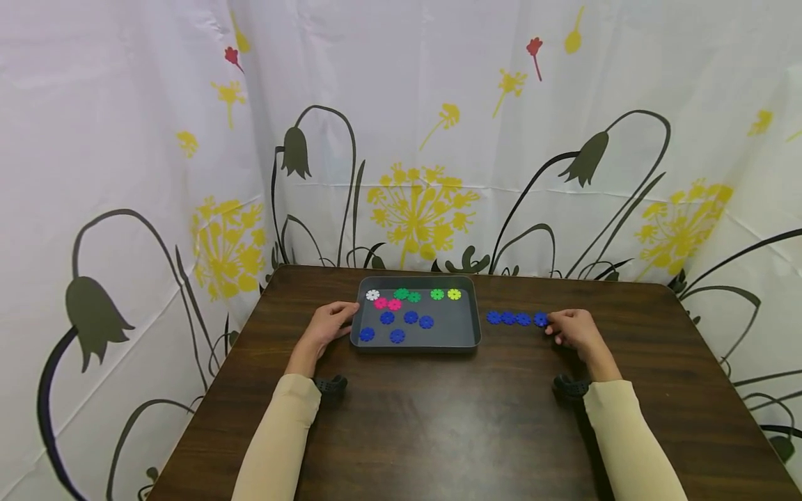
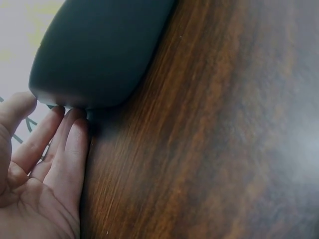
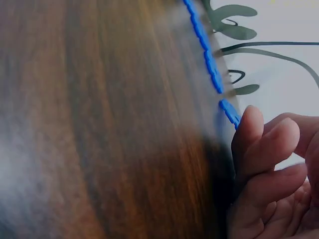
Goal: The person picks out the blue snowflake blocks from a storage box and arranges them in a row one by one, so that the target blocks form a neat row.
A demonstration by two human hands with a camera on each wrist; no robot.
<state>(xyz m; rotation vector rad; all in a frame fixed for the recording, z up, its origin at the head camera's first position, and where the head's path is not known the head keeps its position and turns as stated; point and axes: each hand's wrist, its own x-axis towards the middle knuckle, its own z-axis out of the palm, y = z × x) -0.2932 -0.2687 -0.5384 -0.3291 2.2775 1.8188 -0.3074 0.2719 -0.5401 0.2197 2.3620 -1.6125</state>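
At the left end of a grey tray [image 1: 454,332], my left hand [image 1: 327,325] rests its thumb tip at the rim. Its nearly straight fingers [image 2: 75,139] touch the outer wall. My right hand [image 1: 578,329] pinches a blue notched disc [image 1: 540,319] at the right end of a short row. To its left lie more blue discs [image 1: 508,318], seen edge-on as a blue strip [image 3: 202,37] in the right wrist view. A narrow gap separates the pinched disc from its neighbour there. The fingertips [image 3: 251,122] hide part of it.
Inside the tray are several blue discs [image 1: 410,317], pink discs [image 1: 394,305], green discs [image 1: 401,294], a white disc [image 1: 372,295] and a yellow disc [image 1: 454,294]. The dark wooden table [image 1: 438,424] ends at a patterned curtain [image 1: 388,83] behind the tray.
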